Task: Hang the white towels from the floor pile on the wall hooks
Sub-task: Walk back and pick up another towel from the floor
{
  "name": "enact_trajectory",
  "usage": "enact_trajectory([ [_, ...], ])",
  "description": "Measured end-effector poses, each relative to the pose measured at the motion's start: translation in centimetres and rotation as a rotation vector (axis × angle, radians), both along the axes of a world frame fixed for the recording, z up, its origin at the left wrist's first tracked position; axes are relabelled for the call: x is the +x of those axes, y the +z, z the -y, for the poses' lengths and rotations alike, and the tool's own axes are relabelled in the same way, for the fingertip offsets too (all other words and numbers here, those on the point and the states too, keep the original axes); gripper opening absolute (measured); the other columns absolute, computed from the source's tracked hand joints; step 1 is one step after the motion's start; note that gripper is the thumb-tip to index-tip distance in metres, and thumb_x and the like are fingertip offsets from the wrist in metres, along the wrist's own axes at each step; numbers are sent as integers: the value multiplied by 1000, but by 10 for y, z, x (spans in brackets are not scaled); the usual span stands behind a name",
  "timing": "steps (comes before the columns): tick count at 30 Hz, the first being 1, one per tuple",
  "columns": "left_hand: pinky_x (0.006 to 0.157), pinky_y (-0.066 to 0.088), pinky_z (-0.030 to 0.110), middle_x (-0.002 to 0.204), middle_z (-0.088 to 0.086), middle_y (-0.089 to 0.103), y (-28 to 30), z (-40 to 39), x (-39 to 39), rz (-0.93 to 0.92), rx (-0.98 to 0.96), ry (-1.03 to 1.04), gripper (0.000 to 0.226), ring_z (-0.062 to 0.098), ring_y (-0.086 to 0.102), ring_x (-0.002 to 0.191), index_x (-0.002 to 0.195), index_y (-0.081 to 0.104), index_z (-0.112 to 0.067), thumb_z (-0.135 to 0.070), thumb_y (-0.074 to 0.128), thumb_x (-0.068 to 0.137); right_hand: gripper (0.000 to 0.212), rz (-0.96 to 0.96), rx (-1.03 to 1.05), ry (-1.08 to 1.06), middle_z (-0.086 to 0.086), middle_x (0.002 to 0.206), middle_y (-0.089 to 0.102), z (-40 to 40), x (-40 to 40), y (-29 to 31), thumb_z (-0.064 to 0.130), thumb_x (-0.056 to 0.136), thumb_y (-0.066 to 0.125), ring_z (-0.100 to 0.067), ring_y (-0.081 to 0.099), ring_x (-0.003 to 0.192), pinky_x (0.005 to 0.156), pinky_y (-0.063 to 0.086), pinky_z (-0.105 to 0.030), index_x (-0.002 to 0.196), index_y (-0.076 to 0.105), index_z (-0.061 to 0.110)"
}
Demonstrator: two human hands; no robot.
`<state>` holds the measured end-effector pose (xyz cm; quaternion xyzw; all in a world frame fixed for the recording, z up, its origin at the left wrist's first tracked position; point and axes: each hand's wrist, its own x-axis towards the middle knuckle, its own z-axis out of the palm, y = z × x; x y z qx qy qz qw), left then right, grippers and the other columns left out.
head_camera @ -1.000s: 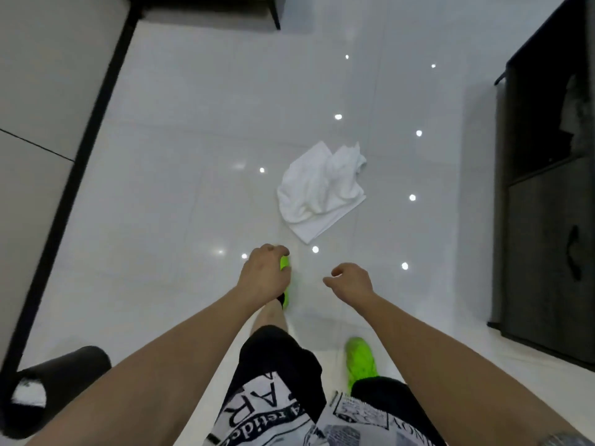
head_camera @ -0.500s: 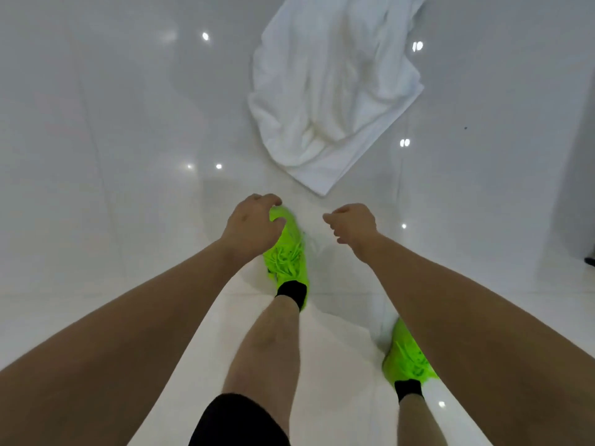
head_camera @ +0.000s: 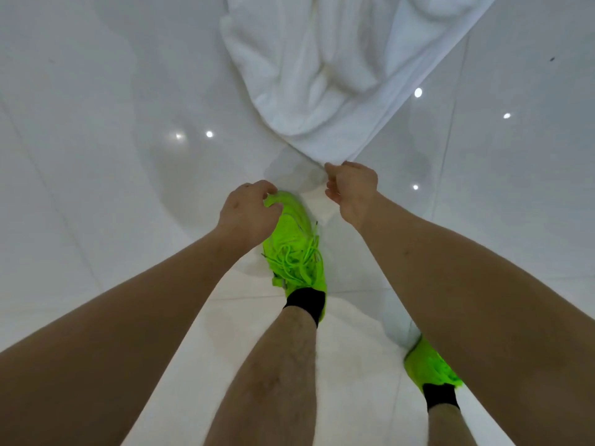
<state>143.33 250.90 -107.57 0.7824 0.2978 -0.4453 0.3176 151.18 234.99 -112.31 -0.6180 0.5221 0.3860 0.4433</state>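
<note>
I see a glossy white tiled floor (head_camera: 96, 188), thin grout lines, round ceiling-light reflections dotted at 10 and 2 o'clock. Surface smooth, mirror-like, soft shadows pooling near centre.

White towels (head_camera: 328, 75) lie at 12 o'clock in a crumpled pile, soft terry texture, deep folds on top, one flat straight-hemmed edge running diagonally down from 1 o'clock to the pile's near corner at centre. The pile runs out of view at the top.

Right hand (head_camera: 352, 185) sits at centre, just at that near corner; its fingers are curled and appear to pinch the towel's corner, though the contact itself is partly hidden behind the knuckles. Left hand (head_camera: 249, 214) is just left of centre, fingers loosely curled, holding nothing, hovering over the toe of the left shoe (head_camera: 296, 249).

Shoes are neon green, laced, with black socks; right shoe (head_camera: 431, 368) at 5 o'clock, partly behind the right forearm. Bare forearms come in from 7 and 4 o'clock.
</note>
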Motion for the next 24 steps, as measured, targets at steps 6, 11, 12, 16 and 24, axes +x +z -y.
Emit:
enact_trajectory([
  [6, 97, 41, 31, 121, 2, 57, 22, 5, 18, 8, -15, -23, 36, 22, 54, 112, 125, 59, -24, -34, 57, 91, 11, 24, 21, 111, -13, 78, 57, -2, 3, 29, 1, 87, 59, -20, 49, 61, 57, 47, -28, 94, 60, 10],
  [11, 95, 36, 29, 123, 4, 57, 94, 20, 51, 66, -9, -80, 36, 22, 53, 112, 127, 58, -22, -32, 56, 92, 23, 84, 20, 264, -14, 76, 60, 9, 15, 105, 7, 87, 59, -23, 54, 65, 64, 52, -35, 66, 55, 13],
  [12, 95, 36, 29, 124, 5, 57, 116, 23, 60, 87, -2, -91, 37, 23, 53, 112, 127, 58, -21, -31, 56, 92, 21, 105, 12, 291, -14, 77, 61, 13, 23, 127, 8, 87, 59, -23, 55, 66, 68, 56, -38, 67, 57, 12],
  [16, 97, 40, 32, 123, 6, 56, 226, 37, 98, 198, 27, -117, 36, 25, 55, 110, 126, 59, -20, -30, 56, 92, 10, 236, 4, 386, -10, 77, 62, 33, 70, 236, 13, 85, 63, -22, 58, 70, 82, 56, -48, 76, 65, 11],
  [24, 82, 35, 26, 126, 5, 55, 460, 107, 155, 467, 94, -284, 42, 23, 53, 113, 131, 55, -23, -29, 57, 90, 16, 629, -152, 849, -4, 100, 67, 115, 120, 494, 19, 85, 66, -21, 63, 85, 77, 52, -30, 91, 71, 5],
])
